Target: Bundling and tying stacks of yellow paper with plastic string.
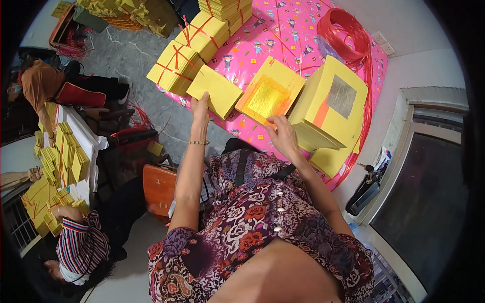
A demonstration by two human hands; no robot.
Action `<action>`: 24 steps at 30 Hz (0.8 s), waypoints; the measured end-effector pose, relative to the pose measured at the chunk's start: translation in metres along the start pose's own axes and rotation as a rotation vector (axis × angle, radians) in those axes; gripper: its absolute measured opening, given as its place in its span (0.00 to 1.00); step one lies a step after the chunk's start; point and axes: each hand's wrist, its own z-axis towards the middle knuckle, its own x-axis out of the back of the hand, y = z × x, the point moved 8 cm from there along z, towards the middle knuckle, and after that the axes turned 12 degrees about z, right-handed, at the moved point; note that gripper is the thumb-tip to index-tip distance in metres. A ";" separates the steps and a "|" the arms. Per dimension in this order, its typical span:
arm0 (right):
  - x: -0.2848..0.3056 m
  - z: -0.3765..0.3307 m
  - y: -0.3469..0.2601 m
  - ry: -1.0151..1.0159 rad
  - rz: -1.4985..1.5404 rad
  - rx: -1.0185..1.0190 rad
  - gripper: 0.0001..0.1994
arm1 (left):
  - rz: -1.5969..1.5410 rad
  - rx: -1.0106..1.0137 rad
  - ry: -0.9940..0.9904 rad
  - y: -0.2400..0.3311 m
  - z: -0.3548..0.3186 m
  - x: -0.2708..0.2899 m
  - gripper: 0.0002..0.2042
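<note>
Left hand (200, 105) grasping near edge of plain yellow paper stack (216, 91), thumb on top, other fingers hidden; right hand (283, 134) bent at near edge of gold-square paper (270, 98), fingertips touching it, can't tell if pinched. Both papers on pink-covered tabletop (241, 64), gold-square paper between the plain stack and a tall yellow stack (306, 121) with silver square on top, right side. Red-tied bundles (174, 68) just beyond plain stack, red ribbon coil (343, 33) at far right, co-worker in striped sleeve (81, 242) lower left near more yellow bundles (65, 151).
</note>
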 end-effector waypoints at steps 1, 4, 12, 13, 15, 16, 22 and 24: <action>0.000 0.000 0.002 0.000 0.002 -0.003 0.11 | -0.009 -0.017 -0.010 0.002 -0.002 -0.001 0.17; -0.001 0.000 0.000 -0.004 -0.027 0.035 0.10 | -0.011 -0.038 -0.026 0.005 -0.004 0.000 0.17; -0.002 -0.001 -0.002 0.007 -0.101 0.133 0.13 | 0.378 -0.159 0.081 0.017 -0.015 0.004 0.21; -0.002 -0.002 -0.002 0.007 -0.101 0.131 0.13 | 0.570 -0.144 0.207 0.020 -0.017 0.011 0.24; -0.005 -0.003 -0.004 0.001 -0.178 0.170 0.16 | 0.764 -0.126 0.329 0.025 -0.026 0.012 0.26; -0.005 -0.003 -0.003 0.007 -0.180 0.163 0.16 | 0.938 -0.311 0.502 0.047 -0.041 0.008 0.28; -0.007 0.001 -0.001 0.004 -0.251 0.163 0.20 | 1.110 -0.976 0.146 0.078 -0.059 -0.043 0.32; -0.009 0.002 0.002 -0.003 -0.249 0.155 0.20 | 0.955 -0.897 -0.131 0.059 -0.050 -0.057 0.27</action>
